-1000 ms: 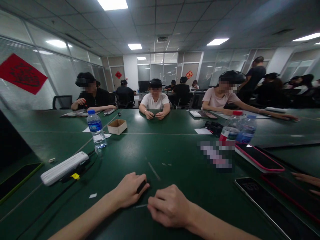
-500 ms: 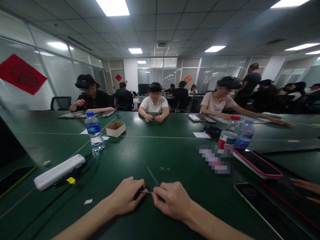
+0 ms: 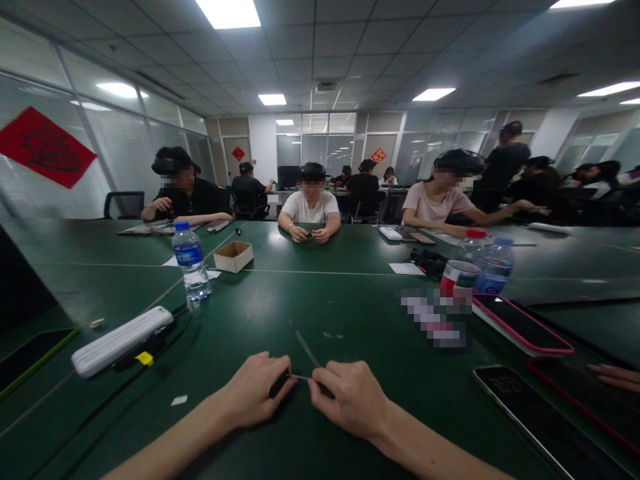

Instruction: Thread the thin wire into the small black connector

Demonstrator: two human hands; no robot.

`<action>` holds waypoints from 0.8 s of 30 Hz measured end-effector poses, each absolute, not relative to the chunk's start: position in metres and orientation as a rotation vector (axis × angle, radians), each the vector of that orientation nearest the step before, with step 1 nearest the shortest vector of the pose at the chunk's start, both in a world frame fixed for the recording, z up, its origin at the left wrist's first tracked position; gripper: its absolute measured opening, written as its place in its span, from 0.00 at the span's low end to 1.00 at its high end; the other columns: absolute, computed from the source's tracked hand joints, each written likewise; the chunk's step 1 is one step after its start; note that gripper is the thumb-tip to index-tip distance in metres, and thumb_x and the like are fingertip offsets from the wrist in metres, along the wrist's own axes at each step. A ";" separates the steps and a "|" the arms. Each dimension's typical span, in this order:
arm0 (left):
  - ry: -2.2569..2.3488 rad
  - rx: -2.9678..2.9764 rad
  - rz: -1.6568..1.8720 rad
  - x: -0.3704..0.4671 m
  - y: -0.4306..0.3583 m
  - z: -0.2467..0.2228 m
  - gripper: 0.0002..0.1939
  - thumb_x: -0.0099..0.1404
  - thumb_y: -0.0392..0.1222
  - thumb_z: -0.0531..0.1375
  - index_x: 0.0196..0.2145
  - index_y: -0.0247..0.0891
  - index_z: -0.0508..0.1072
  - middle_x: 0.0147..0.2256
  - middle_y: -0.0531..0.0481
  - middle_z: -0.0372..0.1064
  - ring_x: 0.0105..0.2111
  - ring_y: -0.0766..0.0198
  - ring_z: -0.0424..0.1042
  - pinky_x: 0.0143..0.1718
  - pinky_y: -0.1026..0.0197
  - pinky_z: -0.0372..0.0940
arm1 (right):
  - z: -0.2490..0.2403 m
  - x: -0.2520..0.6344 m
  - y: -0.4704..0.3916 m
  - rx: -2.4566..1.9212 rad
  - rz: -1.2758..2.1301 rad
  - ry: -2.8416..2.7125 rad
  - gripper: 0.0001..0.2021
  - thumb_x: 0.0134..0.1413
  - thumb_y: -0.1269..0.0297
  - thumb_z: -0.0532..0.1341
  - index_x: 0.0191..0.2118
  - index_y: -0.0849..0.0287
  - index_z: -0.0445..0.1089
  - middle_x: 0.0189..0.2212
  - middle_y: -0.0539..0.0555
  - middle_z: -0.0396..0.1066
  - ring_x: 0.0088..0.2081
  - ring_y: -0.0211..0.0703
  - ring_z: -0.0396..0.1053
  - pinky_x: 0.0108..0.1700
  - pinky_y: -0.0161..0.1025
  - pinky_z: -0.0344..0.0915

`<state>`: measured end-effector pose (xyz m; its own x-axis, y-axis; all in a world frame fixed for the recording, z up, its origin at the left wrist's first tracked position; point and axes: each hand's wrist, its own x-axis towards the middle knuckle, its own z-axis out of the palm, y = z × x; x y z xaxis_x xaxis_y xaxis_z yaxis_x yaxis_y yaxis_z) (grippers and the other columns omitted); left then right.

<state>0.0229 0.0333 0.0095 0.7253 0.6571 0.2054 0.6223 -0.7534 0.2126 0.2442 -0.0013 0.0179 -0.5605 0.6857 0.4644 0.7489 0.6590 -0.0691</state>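
Low in the middle of the head view, my left hand [image 3: 259,389] and my right hand [image 3: 350,400] face each other above the green table [image 3: 260,320]. A thin, light strip [image 3: 300,377] spans the small gap between them, its ends pinched in the fingers of both hands. Another narrow, translucent strip [image 3: 306,348] slants away just beyond my right fingertips; whether it touches them I cannot tell. A small white scrap [image 3: 179,400] lies left of my left forearm.
On the left are a white power strip [image 3: 123,340], a water bottle [image 3: 192,263] and an open box [image 3: 233,257]. Phones [image 3: 523,323] and bottles [image 3: 463,267] stand or lie on the right. People sit across the table; another person's fingers [image 3: 615,375] show at the right edge.
My hands are slightly farther apart, with more of the thin strip showing between them. The person across on the right has raised an outstretched hand from the table. The view has shifted slightly.
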 end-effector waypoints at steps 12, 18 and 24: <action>1.077 2.824 0.411 0.023 0.033 0.010 0.12 0.71 0.47 0.45 0.34 0.40 0.62 0.29 0.50 0.68 0.29 0.60 0.65 0.30 0.59 0.56 | 0.019 0.243 -0.002 -1.160 -0.173 -2.410 0.13 0.59 0.64 0.53 0.29 0.61 0.70 0.21 0.49 0.67 0.20 0.30 0.61 0.23 0.29 0.51; 1.104 2.834 0.385 0.023 0.033 0.007 0.13 0.71 0.48 0.45 0.34 0.40 0.62 0.29 0.50 0.67 0.29 0.60 0.65 0.31 0.59 0.57 | 0.019 0.244 -0.002 -1.187 -0.170 -2.418 0.13 0.59 0.64 0.52 0.29 0.60 0.71 0.22 0.50 0.67 0.21 0.30 0.62 0.24 0.29 0.51; 1.090 2.827 0.388 0.024 0.033 0.010 0.13 0.71 0.47 0.45 0.34 0.40 0.62 0.29 0.50 0.68 0.29 0.60 0.66 0.31 0.59 0.57 | 0.019 0.243 -0.002 -1.183 -0.176 -2.419 0.13 0.59 0.64 0.52 0.29 0.60 0.71 0.21 0.49 0.67 0.21 0.31 0.62 0.24 0.30 0.51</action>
<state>0.0239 0.0330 0.0097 0.7134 0.6705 0.2037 0.6484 -0.7418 0.1709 0.2430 -0.0017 0.0192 -0.5375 0.7202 0.4387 0.7760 0.6260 -0.0770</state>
